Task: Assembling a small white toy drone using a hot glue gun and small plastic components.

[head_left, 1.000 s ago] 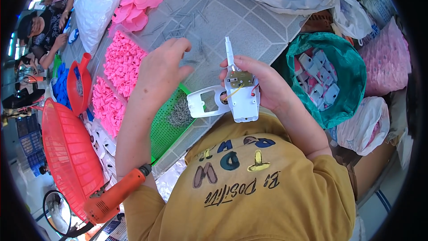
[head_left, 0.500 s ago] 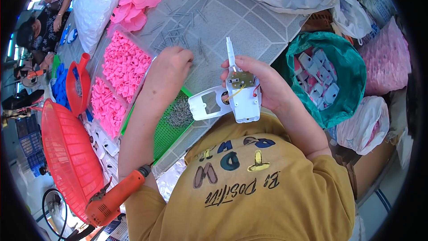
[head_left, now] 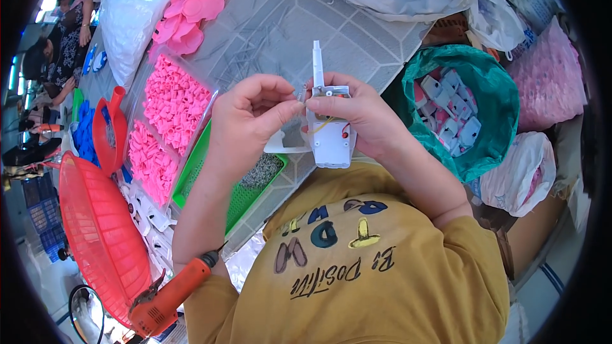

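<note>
My right hand (head_left: 366, 111) is closed around an open white plastic device housing (head_left: 333, 143); a slim white stem points up from it, and yellow and red wires show inside. Between thumb and fingertips my left hand (head_left: 252, 111) pinches a small metal coil spring (head_left: 302, 93), close beside the housing's upper left side. A white cover piece (head_left: 280, 145) sits low beside the housing, partly behind my left hand. Loose, thin metal springs (head_left: 245, 44) lie blurred on the table beyond my left hand.
Left of my arm lie a divided tray (head_left: 207, 118) of pink parts, a red basket (head_left: 102, 236) and an orange electric screwdriver (head_left: 169, 296). Under my wrist is a green tray (head_left: 239, 200) with small metal pieces. A green-lined bin (head_left: 503, 121) of white parts stands right. A person (head_left: 64, 51) sits far left.
My left hand has come back from the loose springs to the housing, with a spring pinched in it. The housing has shifted slightly left, and my right thumb now lies across its upper part.
</note>
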